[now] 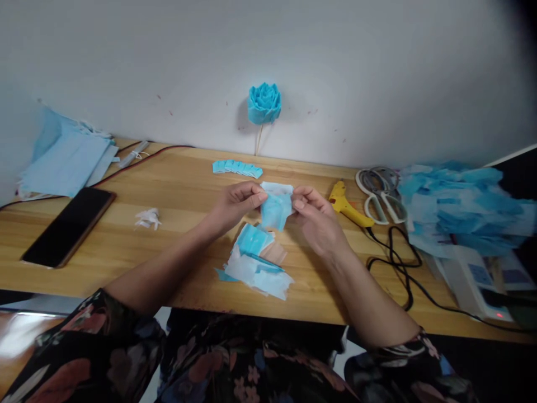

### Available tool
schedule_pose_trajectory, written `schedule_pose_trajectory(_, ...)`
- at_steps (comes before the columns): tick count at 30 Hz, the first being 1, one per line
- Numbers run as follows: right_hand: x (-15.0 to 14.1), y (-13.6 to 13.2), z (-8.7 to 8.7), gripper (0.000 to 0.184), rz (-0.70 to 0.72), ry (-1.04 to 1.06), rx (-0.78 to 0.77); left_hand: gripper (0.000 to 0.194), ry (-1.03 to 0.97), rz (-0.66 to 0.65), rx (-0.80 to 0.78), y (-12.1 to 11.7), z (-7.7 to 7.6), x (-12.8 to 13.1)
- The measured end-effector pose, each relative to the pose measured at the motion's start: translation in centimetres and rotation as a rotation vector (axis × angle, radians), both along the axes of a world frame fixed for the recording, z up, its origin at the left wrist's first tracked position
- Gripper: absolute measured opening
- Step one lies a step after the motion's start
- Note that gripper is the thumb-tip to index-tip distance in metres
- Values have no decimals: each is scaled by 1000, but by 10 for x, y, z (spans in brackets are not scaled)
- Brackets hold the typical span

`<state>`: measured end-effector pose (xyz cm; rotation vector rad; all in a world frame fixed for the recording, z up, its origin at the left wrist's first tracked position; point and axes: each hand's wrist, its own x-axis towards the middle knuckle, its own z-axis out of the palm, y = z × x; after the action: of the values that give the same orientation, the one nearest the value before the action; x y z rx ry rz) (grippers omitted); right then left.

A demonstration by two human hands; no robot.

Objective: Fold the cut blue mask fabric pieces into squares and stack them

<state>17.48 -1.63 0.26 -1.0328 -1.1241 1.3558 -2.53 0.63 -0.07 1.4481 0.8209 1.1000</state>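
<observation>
Both hands hold one small piece of light blue fabric [276, 207] above the wooden table [176, 184]. My left hand [235, 204] pinches its upper left edge with thumb and fingers. My right hand [314, 215] pinches its right edge the same way. Just below them lies a loose pile of cut blue and white pieces [258, 263]. A row of small folded blue pieces [237, 167] lies further back. A finished blue fabric rose on a thin stick [264, 104] leans against the white wall.
A yellow glue gun [349, 205] with a black cord lies right of my hands, scissors [381, 193] beyond it. A heap of blue fabric [457, 204] covers the right end. A dark phone [69, 224], a white scrap [147, 218] and blue sheets [62, 159] sit left.
</observation>
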Motion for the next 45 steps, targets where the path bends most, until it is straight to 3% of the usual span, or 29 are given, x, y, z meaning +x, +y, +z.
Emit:
schedule_pose_trajectory(6, 4, 3, -3, 23, -79, -2, 59, 36, -38, 33, -9, -1, 0, 1)
schedule_pose_trajectory(12, 6, 0, -7, 26, -193, -116, 251, 40, -100, 105, -34, 1, -1, -1)
schedule_pose_trajectory(16, 7, -1, -10, 20, -143, -160, 228, 39, -111, 97, -41, 1, -1, -2)
schedule_pose_trajectory(21, 5, -4, -5, 35, -34, -333, 303, 39, -117, 112, -42, 0, 0, -1)
schedule_pose_trajectory(25, 2, -6, 0, 24, -88, -455, 338, 39, -128, 87, -13, 1, -1, 1)
schedule_pose_trajectory(31, 4, -7, 1, 12, -185, -424, 398, 34, -97, 102, 42, 3, -2, 1)
schedule_pose_trajectory(45, 3, -8, -2, 8, -209, -428, 400, 46, -216, 53, -59, 2, -2, 5)
